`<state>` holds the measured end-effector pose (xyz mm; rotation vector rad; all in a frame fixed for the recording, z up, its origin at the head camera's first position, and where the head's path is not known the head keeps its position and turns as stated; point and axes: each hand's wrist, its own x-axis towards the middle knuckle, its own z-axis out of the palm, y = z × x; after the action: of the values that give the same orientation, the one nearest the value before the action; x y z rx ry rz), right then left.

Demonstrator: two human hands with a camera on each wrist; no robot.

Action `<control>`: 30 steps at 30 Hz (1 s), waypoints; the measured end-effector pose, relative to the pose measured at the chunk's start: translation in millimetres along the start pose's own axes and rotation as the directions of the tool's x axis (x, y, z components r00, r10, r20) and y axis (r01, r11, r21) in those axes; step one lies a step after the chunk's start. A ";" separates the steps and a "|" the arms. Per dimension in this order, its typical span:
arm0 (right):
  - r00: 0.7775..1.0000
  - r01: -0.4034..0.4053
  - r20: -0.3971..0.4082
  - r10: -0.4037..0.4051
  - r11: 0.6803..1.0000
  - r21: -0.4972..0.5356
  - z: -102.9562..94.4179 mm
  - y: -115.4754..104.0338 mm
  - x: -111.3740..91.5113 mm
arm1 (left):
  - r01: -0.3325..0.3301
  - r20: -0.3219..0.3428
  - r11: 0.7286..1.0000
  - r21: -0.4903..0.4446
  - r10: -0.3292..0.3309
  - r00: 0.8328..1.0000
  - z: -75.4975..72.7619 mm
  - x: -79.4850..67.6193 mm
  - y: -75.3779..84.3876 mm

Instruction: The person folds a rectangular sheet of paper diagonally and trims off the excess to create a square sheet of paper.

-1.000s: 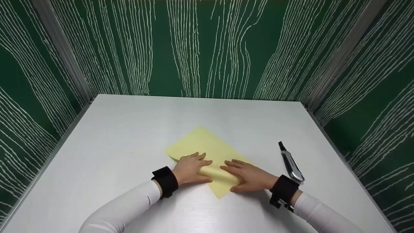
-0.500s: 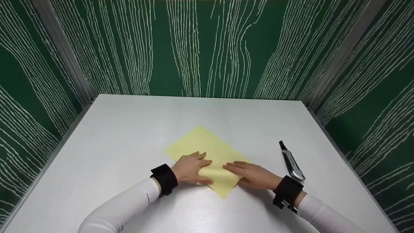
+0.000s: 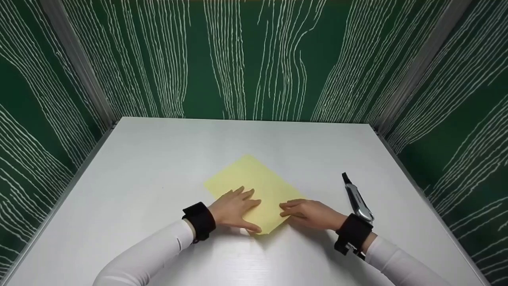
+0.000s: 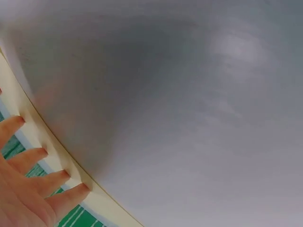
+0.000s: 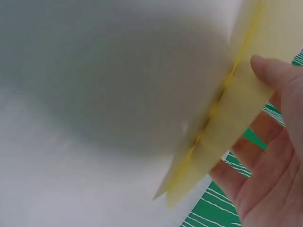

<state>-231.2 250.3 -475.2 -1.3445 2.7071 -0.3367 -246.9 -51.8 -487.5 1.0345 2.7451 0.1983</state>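
Note:
A sheet of yellow paper lies at the middle of the white table, one corner pointing to the back. My left hand rests on its left part with fingers spread, the thumb reaching to the near corner. In the left wrist view the fingertips press dents into the paper. At the sheet's right edge, my right hand pinches the paper between thumb and fingers. The right wrist view shows the paper with two layers parted at the tip, the thumb on the near side.
Right of the paper lies a utility knife with a silver and black body, close beyond the right wrist's black strap. Green panels with pale wavy lines enclose the table at the back and sides.
The right hand has shifted slightly right along the edge and its fingers have drawn together. The bulge in the paper has flattened, and the near corner has pulled back. The left thumb has spread forward.

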 end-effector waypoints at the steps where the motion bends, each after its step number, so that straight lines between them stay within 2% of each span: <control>1: 1.000 0.000 -0.013 0.000 1.000 0.006 -0.1 0.7 1.0 | 0.001 0.003 1.000 -0.010 -0.001 1.000 -1.3 -0.3 -0.2; 6: 0.998 -0.043 -0.036 0.046 0.996 0.074 -0.4 2.9 5.3 | -0.026 -0.001 0.998 -0.052 0.026 1.000 -7.1 -2.2 -5.4; 11: 0.989 -0.112 -0.073 0.128 0.975 0.194 1.2 6.8 8.2 | -0.068 -0.059 0.996 -0.064 0.064 0.996 -7.5 -3.6 -9.6; 13: 0.982 -0.141 -0.087 0.169 0.955 0.262 2.2 8.8 9.1 | -0.084 -0.110 0.995 -0.055 0.078 0.991 -6.5 -3.7 -9.8; 18: 0.958 -0.219 -0.078 0.276 0.880 0.422 1.8 13.5 11.8 | -0.116 -0.233 0.989 -0.090 0.092 0.968 -6.4 -1.8 -10.5; 22: 0.943 -0.247 -0.082 0.324 0.840 0.484 1.8 18.8 14.2 | -0.088 -0.261 0.975 -0.205 0.032 0.965 -7.4 2.0 -13.6; 25: 0.937 -0.247 -0.096 0.336 0.831 0.499 2.8 23.8 15.4 | -0.045 -0.233 0.954 -0.297 -0.027 0.972 -9.6 4.9 -17.2; 30: 0.934 -0.251 -0.097 0.344 0.826 0.505 2.7 31.9 14.4 | 0.008 -0.178 0.901 -0.435 -0.095 0.979 -16.7 6.5 -22.7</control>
<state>-264.1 257.1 -485.4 -0.7658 2.6452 -1.0704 -270.1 -65.4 -476.7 0.8527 2.6981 0.9013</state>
